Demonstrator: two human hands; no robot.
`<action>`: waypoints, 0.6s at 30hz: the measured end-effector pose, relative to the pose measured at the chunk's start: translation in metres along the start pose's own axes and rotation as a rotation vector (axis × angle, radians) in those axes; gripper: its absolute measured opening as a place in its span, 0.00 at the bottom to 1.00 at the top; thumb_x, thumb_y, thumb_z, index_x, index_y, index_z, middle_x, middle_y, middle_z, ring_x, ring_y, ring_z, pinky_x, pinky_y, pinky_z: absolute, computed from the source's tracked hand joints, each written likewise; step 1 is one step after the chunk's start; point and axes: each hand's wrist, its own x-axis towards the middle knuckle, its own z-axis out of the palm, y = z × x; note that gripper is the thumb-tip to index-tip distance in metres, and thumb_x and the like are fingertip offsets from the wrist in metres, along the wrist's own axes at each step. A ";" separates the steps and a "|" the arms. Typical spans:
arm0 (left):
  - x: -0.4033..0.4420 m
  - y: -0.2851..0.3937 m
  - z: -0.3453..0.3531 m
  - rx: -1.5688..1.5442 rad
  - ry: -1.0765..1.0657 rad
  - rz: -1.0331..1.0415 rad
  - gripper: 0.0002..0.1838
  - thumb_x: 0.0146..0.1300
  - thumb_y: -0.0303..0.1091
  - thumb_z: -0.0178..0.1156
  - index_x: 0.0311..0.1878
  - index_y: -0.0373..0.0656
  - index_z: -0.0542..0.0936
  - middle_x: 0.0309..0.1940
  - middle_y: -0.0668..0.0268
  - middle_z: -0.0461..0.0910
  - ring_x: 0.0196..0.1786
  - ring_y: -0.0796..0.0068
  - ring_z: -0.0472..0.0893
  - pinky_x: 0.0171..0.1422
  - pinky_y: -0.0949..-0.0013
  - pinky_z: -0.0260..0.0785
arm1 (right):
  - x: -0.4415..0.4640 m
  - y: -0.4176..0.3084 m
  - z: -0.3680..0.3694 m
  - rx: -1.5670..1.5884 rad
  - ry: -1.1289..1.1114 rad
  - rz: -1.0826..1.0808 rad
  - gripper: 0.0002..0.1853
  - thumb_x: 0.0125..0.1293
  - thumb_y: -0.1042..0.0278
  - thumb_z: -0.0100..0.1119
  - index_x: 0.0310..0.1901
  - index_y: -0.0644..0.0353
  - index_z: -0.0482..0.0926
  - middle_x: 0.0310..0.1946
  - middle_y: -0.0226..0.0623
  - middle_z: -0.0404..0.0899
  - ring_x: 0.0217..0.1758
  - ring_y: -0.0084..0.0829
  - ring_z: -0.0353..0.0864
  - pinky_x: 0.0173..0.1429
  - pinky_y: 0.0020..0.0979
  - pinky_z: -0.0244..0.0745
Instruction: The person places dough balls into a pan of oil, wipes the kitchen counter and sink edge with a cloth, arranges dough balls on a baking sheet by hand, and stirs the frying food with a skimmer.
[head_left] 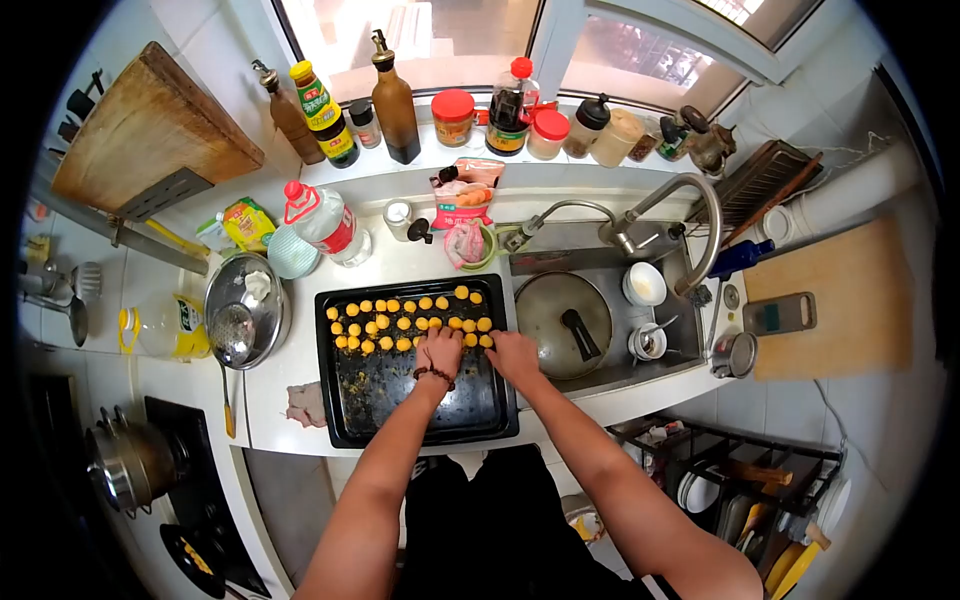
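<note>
On a white tabletop point(268, 412), rows of small round orange-yellow balls point(461, 292) cover the far half of a black rectangular metal tray point(476, 404). A person's left hand point(440, 352) and right hand point(513, 356) hover apart at the nearest row; whether either grips cannot be told. Light fingertip pressure and even gaps should keep balls round.

White-framed glass window point(420, 45) w/ bright daylight behind the panes (pale, nearly washed out); white tiled walls point(190, 30) L & R; long white smooth-topped counter point(268, 408) below; thick white round pipe point(855, 190) by R wall; black metal rack point(722, 452) low R.
</note>
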 end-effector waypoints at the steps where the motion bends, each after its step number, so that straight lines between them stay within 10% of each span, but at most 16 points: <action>1: 0.000 0.001 0.003 0.002 0.001 -0.009 0.07 0.61 0.33 0.63 0.41 0.46 0.86 0.42 0.63 0.86 0.51 0.58 0.83 0.54 0.53 0.78 | 0.000 0.001 0.001 0.000 -0.004 -0.009 0.15 0.62 0.58 0.73 0.45 0.57 0.84 0.40 0.45 0.88 0.45 0.50 0.87 0.48 0.51 0.82; 11: -0.070 -0.008 -0.058 -0.558 0.228 -0.454 0.17 0.60 0.38 0.75 0.49 0.39 0.87 0.46 0.54 0.87 0.46 0.52 0.86 0.51 0.55 0.79 | -0.006 -0.003 -0.008 0.022 0.073 -0.145 0.15 0.62 0.57 0.71 0.45 0.57 0.87 0.35 0.44 0.87 0.41 0.49 0.87 0.46 0.49 0.82; 14: -0.134 -0.014 -0.092 -0.829 0.281 -0.725 0.17 0.61 0.38 0.77 0.49 0.39 0.88 0.35 0.63 0.89 0.37 0.78 0.86 0.44 0.71 0.78 | -0.029 -0.029 -0.023 0.194 0.121 -0.231 0.17 0.62 0.56 0.72 0.47 0.57 0.88 0.29 0.43 0.86 0.35 0.48 0.86 0.41 0.47 0.81; 18: -0.238 -0.051 -0.066 -1.314 0.548 -1.011 0.20 0.65 0.35 0.76 0.54 0.33 0.85 0.39 0.66 0.90 0.38 0.84 0.84 0.44 0.76 0.77 | -0.071 -0.095 -0.017 0.293 0.000 -0.366 0.19 0.59 0.55 0.76 0.48 0.58 0.90 0.22 0.39 0.82 0.26 0.40 0.85 0.33 0.40 0.78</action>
